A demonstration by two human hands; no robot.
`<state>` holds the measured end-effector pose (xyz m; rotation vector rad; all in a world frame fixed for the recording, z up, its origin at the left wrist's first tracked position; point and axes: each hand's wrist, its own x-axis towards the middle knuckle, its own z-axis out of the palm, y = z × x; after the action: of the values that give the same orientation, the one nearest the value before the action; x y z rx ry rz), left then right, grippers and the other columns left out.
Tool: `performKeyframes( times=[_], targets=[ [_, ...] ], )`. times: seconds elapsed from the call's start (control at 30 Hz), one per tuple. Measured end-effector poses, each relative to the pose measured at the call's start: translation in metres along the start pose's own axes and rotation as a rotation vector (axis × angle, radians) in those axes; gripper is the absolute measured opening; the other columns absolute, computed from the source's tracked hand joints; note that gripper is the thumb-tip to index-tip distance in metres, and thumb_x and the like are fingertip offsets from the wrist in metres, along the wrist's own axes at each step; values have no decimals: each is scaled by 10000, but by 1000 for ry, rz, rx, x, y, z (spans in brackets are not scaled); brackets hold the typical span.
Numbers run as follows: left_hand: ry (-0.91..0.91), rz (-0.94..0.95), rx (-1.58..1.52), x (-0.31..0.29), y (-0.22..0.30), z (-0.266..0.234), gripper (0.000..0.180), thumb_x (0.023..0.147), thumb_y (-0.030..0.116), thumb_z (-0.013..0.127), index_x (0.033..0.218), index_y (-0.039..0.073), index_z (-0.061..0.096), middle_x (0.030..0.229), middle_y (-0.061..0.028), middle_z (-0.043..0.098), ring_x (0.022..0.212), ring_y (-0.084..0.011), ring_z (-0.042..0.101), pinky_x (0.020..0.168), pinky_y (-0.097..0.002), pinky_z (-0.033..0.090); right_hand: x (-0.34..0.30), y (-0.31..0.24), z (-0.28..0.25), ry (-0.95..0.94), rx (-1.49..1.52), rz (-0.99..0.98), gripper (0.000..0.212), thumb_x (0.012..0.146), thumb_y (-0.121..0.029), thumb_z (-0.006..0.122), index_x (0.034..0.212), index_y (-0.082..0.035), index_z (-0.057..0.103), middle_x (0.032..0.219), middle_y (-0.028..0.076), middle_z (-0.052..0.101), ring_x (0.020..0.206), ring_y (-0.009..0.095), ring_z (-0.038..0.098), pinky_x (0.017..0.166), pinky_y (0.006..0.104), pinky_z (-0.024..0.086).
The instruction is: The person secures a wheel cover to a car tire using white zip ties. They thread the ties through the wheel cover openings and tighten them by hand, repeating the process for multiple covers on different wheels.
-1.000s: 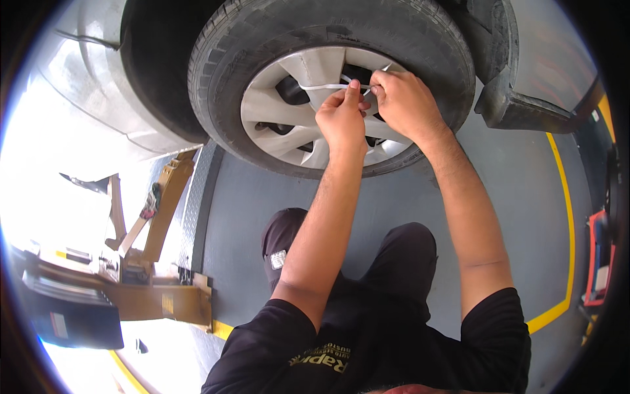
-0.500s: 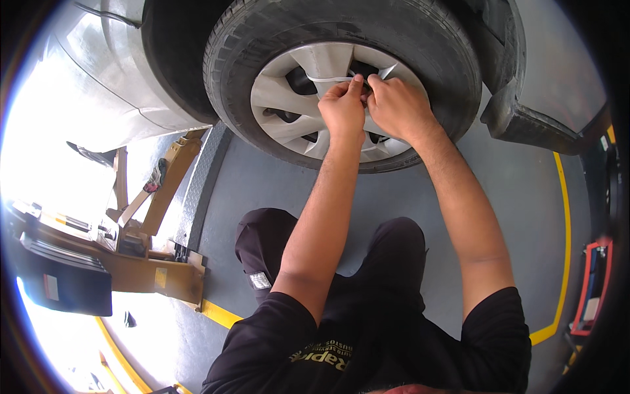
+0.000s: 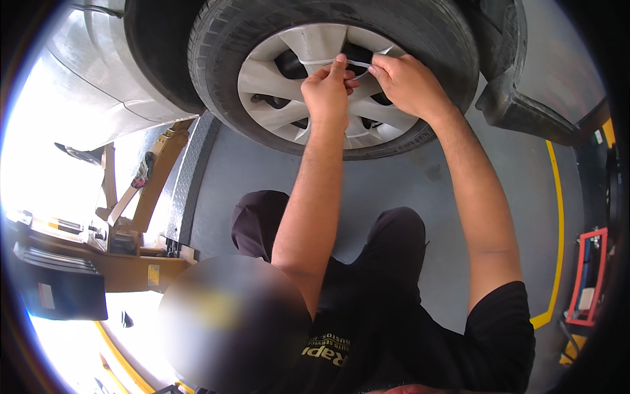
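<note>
Drawn away from the left hand (image 3: pixel 326 92), the right hand (image 3: pixel 413 87) has left a gap where the two nearly met half a second ago, and a white strip (image 3: pixel 358 64) now shows stretched between them. The left is half curled, thumb up, pinching the strip between thumb and forefinger, its other fingers loosely bent. The right is nearly closed, with thumb and fingertips nipped on the strip. Left of the left hand, the strip crosses the front of the upper spoke (image 3: pixel 320 41) of the silver rim (image 3: pixel 262 79). Around the rim is the black tyre (image 3: pixel 213 75), with the pale car body (image 3: pixel 98 85) to its left and a dark flap (image 3: pixel 525 117) to its right. Below are two bent knees (image 3: pixel 399 233) on the grey floor (image 3: pixel 469 217). Farther out stand a tan lift (image 3: pixel 152 177) at left and a red frame (image 3: pixel 585 279) at far right, past a yellow line (image 3: pixel 560 223)
</note>
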<state>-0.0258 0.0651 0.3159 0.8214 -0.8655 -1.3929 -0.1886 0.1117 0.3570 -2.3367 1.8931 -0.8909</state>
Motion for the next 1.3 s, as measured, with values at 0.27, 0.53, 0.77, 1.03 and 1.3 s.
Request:
performKeyframes(
  times=[0.27,0.53,0.77,1.03,1.3],
  targets=[
    [82,715,818,3,10,-37,248,891,22,753,1137,34,731,906,-59,720,768,-172,709,728,-328,570,-3,-2,3,-7,-33,22,323,1099,-326,552,1030,-47,699,781,146,703,753,371,681,727,483,525],
    [-172,1426,1206,38,11,-36,242,821,49,803,1055,109,797,972,-22,691,861,-236,710,750,-377,595,-7,-3,4,-11,21,15,278,1083,-283,544,995,-65,691,884,168,746,884,400,717,769,518,563],
    [-300,1558,1158,56,12,-34,241,791,15,812,1017,97,792,912,-20,664,801,-212,695,687,-350,587,-5,-3,18,96,-9,-2,238,1076,-253,589,1064,-55,720,814,142,728,785,365,703,721,462,546],
    [-207,1445,1101,53,4,-38,262,802,6,853,1042,108,829,957,-35,638,769,-205,660,666,-349,556,-3,6,32,208,103,-50,162,1035,-162,602,1032,-83,744,813,105,761,761,321,738,685,451,568],
    [-284,1586,1069,70,1,-34,239,790,38,880,1008,124,834,880,6,636,694,-165,654,614,-327,541,-3,8,36,250,87,-36,163,1011,-163,605,992,-96,753,760,100,746,720,320,728,650,462,565]
  ],
)
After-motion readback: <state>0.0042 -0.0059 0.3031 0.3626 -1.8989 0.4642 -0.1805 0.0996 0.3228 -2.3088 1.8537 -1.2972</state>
